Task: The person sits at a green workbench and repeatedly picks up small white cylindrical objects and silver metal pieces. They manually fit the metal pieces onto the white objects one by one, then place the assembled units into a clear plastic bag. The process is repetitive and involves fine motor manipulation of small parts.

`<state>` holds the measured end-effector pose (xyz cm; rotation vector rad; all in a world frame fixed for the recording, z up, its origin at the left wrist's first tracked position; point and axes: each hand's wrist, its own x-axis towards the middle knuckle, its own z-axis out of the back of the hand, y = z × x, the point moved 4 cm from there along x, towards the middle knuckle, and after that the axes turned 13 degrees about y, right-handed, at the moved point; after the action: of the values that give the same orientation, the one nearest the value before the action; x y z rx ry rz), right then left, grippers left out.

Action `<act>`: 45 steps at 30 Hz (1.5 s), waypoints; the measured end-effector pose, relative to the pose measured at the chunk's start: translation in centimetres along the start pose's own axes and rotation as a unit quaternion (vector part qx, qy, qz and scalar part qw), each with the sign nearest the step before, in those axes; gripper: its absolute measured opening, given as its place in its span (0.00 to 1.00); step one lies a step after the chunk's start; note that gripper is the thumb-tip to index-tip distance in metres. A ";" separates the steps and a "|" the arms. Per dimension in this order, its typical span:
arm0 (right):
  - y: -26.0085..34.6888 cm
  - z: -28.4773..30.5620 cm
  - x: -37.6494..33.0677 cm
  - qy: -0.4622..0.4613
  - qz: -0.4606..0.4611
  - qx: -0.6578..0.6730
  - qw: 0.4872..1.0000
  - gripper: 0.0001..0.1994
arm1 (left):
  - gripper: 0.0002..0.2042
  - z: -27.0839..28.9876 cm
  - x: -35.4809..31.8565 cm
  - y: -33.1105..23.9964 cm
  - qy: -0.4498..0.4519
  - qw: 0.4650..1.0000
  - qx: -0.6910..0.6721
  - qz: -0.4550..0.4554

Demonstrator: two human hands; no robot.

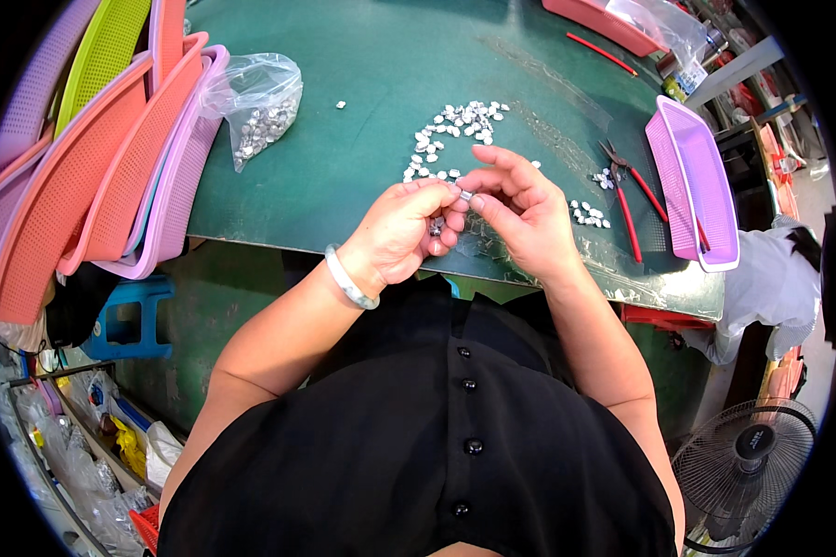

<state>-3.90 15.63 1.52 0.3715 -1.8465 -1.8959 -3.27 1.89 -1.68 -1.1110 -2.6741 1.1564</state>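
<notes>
One small silvery piece (465, 195) in hand, over the near edge of the green table (362, 65). Left hand (390, 227) curled, thumb and index pinching the piece, with a few more pieces (436, 226) tucked in the bent fingers. Right hand (534, 218) half open: thumb and index close on the piece's other end, remaining fingers loosely raised. Handling of this piece looks unfinished, by my reading; its joints or openings too small to make out. Loose on the tabletop: a wide scatter (469, 119) just beyond the hands, a smaller patch (589, 214) to the right. Which group is finished and which waiting, cannot tell. More lie in a clear bag (267, 88) at far left, so plenty seem left. Pieces pale, metallic-looking, rounded and knobbly. Bag thin, crinkled, glossy. Tabletop smooth, scuffed, clear film or tape peeling toward the right. Red-handled pliers (626, 213) lie at right, near a lilac plastic basket (664, 176); at left, perforated baskets (130, 167) stand nested, thin-walled, round-cornered.
</notes>
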 end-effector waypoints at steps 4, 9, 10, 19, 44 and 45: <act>0.2 0.0 0.0 -0.004 -0.006 0.024 1.000 0.21 | 0.08 -0.3 -0.2 0.0 -0.004 1.000 -0.001 0.010; 0.1 0.4 -0.3 -0.012 -0.013 0.022 1.000 0.20 | 0.08 -0.3 -0.2 0.2 -0.001 1.000 0.013 0.017; 0.1 0.5 -0.5 -0.017 -0.015 0.013 1.000 0.20 | 0.08 -0.4 -0.2 0.2 -0.001 1.000 0.018 0.020; 0.4 2.9 -3.0 -0.033 0.063 -0.477 0.876 0.20 | 0.08 -0.1 -1.1 -0.3 -0.010 0.998 0.053 0.012; 1.0 0.1 1.4 -0.020 0.023 -0.324 0.946 0.20 | 0.06 0.5 -1.9 -0.5 -0.030 0.999 0.037 -0.017; 1.2 0.0 1.0 -0.032 0.023 -0.270 0.962 0.20 | 0.06 0.2 -1.7 -0.5 -0.034 0.998 0.040 -0.017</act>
<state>-4.59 15.16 2.83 0.0818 -1.2774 -2.2941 -2.35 0.48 -1.13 -1.0271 -2.6583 1.3067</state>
